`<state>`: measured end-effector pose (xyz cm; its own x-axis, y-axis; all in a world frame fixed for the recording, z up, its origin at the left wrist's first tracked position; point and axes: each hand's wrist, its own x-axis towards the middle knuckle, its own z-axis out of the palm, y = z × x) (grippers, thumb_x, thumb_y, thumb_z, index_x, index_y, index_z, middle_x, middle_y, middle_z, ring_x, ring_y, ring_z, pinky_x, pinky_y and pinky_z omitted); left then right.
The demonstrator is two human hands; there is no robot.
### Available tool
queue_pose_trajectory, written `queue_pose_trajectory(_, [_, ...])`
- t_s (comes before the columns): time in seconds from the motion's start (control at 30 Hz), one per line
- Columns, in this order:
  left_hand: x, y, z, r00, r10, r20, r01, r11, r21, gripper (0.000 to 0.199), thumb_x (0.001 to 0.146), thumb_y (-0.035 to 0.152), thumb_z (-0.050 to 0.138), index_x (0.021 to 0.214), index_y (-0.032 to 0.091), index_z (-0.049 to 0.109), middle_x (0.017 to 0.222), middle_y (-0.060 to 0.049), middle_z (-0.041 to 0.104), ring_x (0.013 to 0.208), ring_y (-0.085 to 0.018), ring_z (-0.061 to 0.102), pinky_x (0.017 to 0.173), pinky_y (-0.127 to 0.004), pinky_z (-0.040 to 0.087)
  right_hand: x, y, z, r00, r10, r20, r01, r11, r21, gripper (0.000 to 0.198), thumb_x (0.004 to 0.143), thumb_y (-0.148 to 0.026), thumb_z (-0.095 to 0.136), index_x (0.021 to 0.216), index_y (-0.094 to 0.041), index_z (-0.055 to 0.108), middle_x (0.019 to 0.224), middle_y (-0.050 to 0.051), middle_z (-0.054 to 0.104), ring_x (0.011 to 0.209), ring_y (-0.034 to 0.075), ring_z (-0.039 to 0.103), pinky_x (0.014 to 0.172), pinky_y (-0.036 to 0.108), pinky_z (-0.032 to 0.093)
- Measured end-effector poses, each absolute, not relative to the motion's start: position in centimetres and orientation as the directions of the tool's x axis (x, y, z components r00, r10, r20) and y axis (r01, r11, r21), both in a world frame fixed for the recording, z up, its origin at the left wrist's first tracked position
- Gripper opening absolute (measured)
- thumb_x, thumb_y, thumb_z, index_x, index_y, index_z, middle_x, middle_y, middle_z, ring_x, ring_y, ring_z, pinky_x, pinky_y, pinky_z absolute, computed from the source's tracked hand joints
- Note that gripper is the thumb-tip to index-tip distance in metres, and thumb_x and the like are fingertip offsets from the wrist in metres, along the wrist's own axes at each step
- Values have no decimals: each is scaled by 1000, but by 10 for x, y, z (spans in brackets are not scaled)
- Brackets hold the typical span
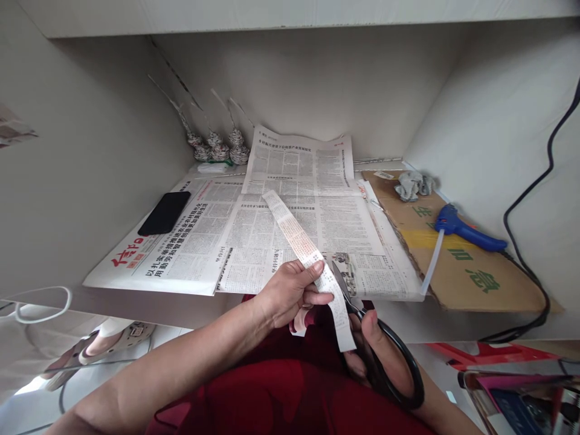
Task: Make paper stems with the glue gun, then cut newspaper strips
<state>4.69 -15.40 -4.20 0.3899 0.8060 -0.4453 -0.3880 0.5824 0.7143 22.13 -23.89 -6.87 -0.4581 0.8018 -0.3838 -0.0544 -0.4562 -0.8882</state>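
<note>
My left hand [292,290] pinches a long strip of newspaper [296,232] between thumb and fingers, in front of the table edge. The strip slants from upper left to lower right, its lower end hanging past my fingers. In my right hand [385,350] is a pair of scissors [401,368] with black handles. Its blades point up and left, close beside the strip; whether they touch it I cannot tell. Behind the hands, newspaper sheets [290,217] lie spread over the tabletop. Part of my right hand is hidden by the scissor handles.
A black phone [164,213] rests on the newspaper at left. Several woven paper gourd shapes [236,147] stand at the back. On the right, cardboard [462,266] carries a blue glue gun [469,228] and a crumpled grey cloth [413,185]. A black cable [528,199] runs down the right side.
</note>
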Motion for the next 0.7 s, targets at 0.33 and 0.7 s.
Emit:
queue_pose_trajectory(0.33, [42, -153, -42, 445, 787, -427, -410, 603, 684, 16, 91, 17, 59, 98, 8, 69, 86, -12, 73, 71, -14, 73, 60, -17, 60, 219, -241, -38, -327, 840, -434, 163, -402, -901, 59, 83, -79, 35, 68, -22, 43, 49, -5, 37, 46, 10, 33, 45, 24, 27])
queue_pose_trajectory(0.7, [27, -132, -42, 388, 836, -388, -501, 545, 673, 12, 92, 13, 56, 89, 9, 67, 83, -6, 70, 72, -11, 71, 66, -18, 61, 233, -247, -50, -353, 833, -426, 169, -391, -905, 58, 89, -71, 35, 92, -18, 59, 58, -2, 48, 52, 13, 40, 52, 27, 35])
